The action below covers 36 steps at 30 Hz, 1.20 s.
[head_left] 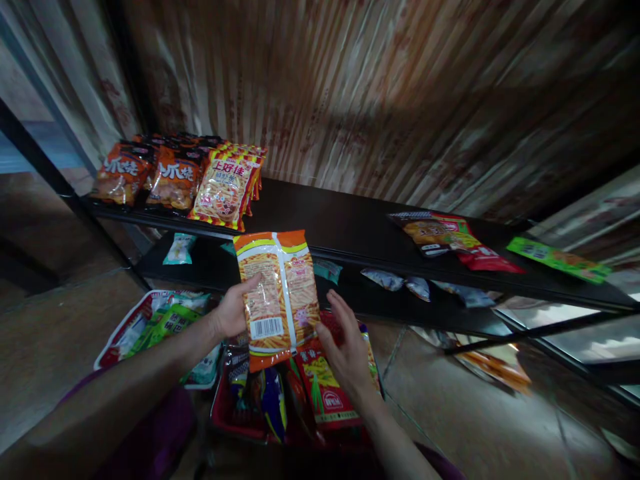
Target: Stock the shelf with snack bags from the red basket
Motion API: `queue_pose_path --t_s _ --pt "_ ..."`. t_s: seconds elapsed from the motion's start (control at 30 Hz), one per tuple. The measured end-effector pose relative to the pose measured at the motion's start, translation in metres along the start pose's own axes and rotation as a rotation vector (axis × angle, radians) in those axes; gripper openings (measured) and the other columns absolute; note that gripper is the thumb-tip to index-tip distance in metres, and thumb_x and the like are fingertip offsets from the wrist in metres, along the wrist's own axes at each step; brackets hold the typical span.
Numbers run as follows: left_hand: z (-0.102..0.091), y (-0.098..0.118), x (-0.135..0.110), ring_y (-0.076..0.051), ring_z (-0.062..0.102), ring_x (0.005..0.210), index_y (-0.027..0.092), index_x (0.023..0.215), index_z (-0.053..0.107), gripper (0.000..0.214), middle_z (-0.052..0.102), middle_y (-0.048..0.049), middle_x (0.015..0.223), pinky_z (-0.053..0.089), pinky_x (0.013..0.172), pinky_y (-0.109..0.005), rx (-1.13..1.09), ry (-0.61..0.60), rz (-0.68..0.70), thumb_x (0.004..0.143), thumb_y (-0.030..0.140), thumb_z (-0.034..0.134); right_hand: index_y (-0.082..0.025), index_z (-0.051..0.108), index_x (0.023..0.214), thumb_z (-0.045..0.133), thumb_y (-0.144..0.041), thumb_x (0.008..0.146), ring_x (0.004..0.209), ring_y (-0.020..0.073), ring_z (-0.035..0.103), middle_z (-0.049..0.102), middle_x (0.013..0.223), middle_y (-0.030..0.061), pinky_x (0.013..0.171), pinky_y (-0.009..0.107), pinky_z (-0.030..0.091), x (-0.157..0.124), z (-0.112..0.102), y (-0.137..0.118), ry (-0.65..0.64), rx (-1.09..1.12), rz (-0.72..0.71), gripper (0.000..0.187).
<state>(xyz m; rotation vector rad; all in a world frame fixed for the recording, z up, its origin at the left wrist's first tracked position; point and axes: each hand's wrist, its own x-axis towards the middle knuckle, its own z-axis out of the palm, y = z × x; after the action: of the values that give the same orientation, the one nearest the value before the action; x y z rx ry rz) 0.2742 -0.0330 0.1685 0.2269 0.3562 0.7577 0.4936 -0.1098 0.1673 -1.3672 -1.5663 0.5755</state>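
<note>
An orange snack bag (pixel 280 300), its barcoded back towards me, hangs upright in front of the shelf edge. My left hand (pixel 237 307) grips its left side, thumb across the front. Beside the lower right edge is my right hand (pixel 345 347), fingers apart; its thumb is at the bag's edge, perhaps touching it. Below both hands stands a red basket (pixel 220 413) with several snack packets, among them a red and yellow packet (pixel 327 393) and a dark blue one (pixel 273 403).
The black upper shelf (pixel 325 213) bears orange bags (pixel 173 177) and red-yellow bags (pixel 225 187) at left, flat packets (pixel 445 240) and a green strip packet (pixel 557 259) at right. The lower shelf (pixel 360 303) holds small packets. Another basket (pixel 107 350) stands at left on the floor.
</note>
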Motion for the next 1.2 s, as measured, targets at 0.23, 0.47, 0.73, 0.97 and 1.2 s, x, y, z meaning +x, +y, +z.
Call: queue_pose_path --t_s 0.23,0.47,0.73,0.97,1.2 --pt "-0.005 -0.002 -0.004 -0.031 0.063 0.105 0.002 0.119 0.057 0.048 0.068 -0.0186 0.108 0.034 0.105 -0.046 -0.045 -0.042 -0.038 0.088 0.037 0.048 -0.025 0.069 0.098 0.073 -0.043 0.071 0.097 0.0233 0.066 0.073 0.102 0.0041 0.088 0.04 0.051 0.001 0.004 0.005 -0.231 0.811 0.721 0.033" --pt "-0.002 -0.003 -0.006 -0.031 0.063 0.106 0.001 0.128 0.05 0.054 0.068 -0.0193 0.109 0.036 0.104 -0.046 -0.035 -0.026 -0.054 0.09 0.039 0.046 -0.023 0.071 0.096 0.081 -0.04 0.062 0.092 0.0229 0.067 0.075 0.095 0.0036 0.086 0.037 0.051 0.005 0.01 -0.006 -0.077 0.986 0.742 0.039" --pt "-0.013 -0.025 -0.005 -0.032 0.062 0.105 0.001 0.127 0.052 0.059 0.067 -0.0216 0.109 0.038 0.101 -0.046 0.095 0.067 -0.207 0.088 0.045 0.046 -0.022 0.073 0.082 0.086 -0.036 0.052 0.076 0.0191 0.069 0.075 0.079 0.0005 0.077 0.033 0.052 0.019 0.007 -0.002 0.057 0.904 0.753 0.036" --pt "-0.019 -0.028 -0.003 -0.031 0.062 0.106 0.004 0.116 0.062 0.049 0.069 -0.0178 0.106 0.035 0.104 -0.045 0.118 -0.049 -0.216 0.087 0.042 0.051 -0.019 0.073 0.073 0.086 -0.034 0.049 0.066 0.0178 0.067 0.074 0.072 0.0017 0.069 0.031 0.054 0.017 0.003 -0.003 0.203 0.905 0.763 0.031" --pt "-0.02 -0.034 -0.003 -0.028 0.065 0.101 0.005 0.113 0.064 0.034 0.07 -0.017 0.104 0.035 0.104 -0.044 0.21 -0.06 -0.23 0.085 0.023 0.055 -0.02 0.073 0.074 0.086 -0.031 0.051 0.07 0.0198 0.067 0.074 0.072 0.0019 0.07 0.034 0.054 0.02 -0.001 0.004 0.266 0.913 0.758 0.029"
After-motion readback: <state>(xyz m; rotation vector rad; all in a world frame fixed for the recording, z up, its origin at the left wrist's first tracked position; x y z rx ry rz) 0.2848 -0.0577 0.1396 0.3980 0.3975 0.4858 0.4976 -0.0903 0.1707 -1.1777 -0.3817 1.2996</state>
